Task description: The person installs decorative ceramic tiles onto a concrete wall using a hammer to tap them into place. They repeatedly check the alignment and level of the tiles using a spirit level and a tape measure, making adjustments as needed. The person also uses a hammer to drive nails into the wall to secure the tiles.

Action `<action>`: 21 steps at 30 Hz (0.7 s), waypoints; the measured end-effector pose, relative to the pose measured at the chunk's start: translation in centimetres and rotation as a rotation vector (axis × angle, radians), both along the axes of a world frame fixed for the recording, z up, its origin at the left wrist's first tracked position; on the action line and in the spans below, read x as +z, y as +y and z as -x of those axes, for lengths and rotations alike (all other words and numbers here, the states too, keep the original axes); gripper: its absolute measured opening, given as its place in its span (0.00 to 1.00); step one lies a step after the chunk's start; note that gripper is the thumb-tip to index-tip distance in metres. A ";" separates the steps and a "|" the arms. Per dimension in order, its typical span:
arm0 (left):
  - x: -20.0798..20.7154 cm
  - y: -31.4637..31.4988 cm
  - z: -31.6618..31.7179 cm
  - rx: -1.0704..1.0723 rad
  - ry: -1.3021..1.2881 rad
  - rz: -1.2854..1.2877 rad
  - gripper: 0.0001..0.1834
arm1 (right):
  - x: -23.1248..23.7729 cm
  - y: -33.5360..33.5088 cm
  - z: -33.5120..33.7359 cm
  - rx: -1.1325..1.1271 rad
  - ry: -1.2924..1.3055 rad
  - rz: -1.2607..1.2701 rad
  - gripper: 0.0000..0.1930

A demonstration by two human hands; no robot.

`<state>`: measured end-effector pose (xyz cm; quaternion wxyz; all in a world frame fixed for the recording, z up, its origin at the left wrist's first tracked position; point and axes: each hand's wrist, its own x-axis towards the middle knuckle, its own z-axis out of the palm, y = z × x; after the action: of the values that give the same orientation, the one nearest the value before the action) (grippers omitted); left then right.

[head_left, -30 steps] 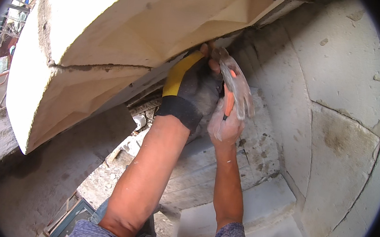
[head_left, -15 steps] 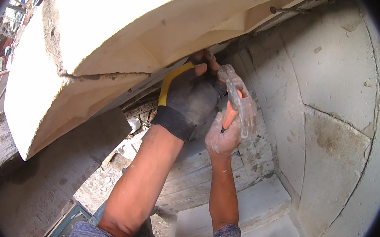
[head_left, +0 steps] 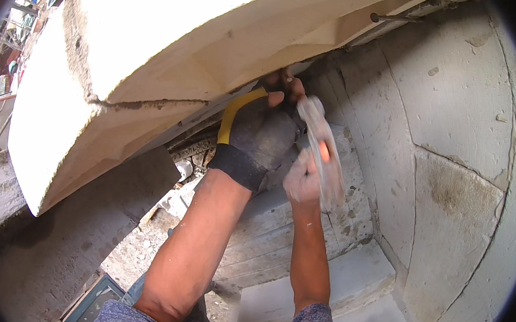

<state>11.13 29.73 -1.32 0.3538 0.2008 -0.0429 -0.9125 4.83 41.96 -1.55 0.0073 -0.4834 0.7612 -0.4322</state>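
My right hand (head_left: 303,177) is closed around the handle of a claw hammer (head_left: 329,167). The hammer's pale, dusty metal head is smeared by motion, and a bit of orange handle shows through it. One end of the head is just beside the fingertips of my left hand (head_left: 260,124). That hand wears a dark fingerless glove with a yellow edge. Its bare fingertips are bent together in the shadow beneath a cream stone slab (head_left: 172,86); what they pinch, if anything, cannot be made out.
A wall of large grey-white blocks (head_left: 457,203) curves close on the right. From a gap at the slab's upper right juts a large nail (head_left: 398,19). Below my hands are pale stone steps (head_left: 320,289). A grey beam (head_left: 74,231) crosses the lower left, with rubble (head_left: 141,236) beside it.
The hammer has swung slightly down and right, away from my left fingertips, and is more blurred. My right hand has turned with it. My left hand stays almost in place.
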 end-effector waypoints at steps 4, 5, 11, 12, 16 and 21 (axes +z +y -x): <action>1.4 0.2 -0.1 -0.255 -0.689 0.684 0.21 | -2.7 -0.1 0.4 -0.033 -0.029 0.037 0.20; 1.9 0.2 -0.2 -0.315 -0.862 0.858 0.22 | -3.0 -0.3 0.4 -0.034 -0.031 0.051 0.20; 3.1 0.3 0.1 0.009 -0.221 -0.126 0.25 | -2.1 -0.3 -0.1 -0.047 -0.040 0.039 0.19; 3.1 0.3 0.1 0.089 -0.051 -0.351 0.25 | -1.3 -0.3 0.0 -0.048 -0.016 0.053 0.18; 3.3 0.5 -0.4 0.036 0.028 -0.343 0.26 | -1.9 2.2 -1.0 -0.073 -0.141 0.045 0.17; 2.6 0.5 -0.4 0.100 0.186 -0.402 0.20 | -0.9 1.3 -0.2 -0.009 0.016 0.067 0.12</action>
<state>11.58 30.28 1.27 0.3540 0.1839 0.1827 -0.8986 4.99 43.31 -2.46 -0.0169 -0.4834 0.7485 -0.4535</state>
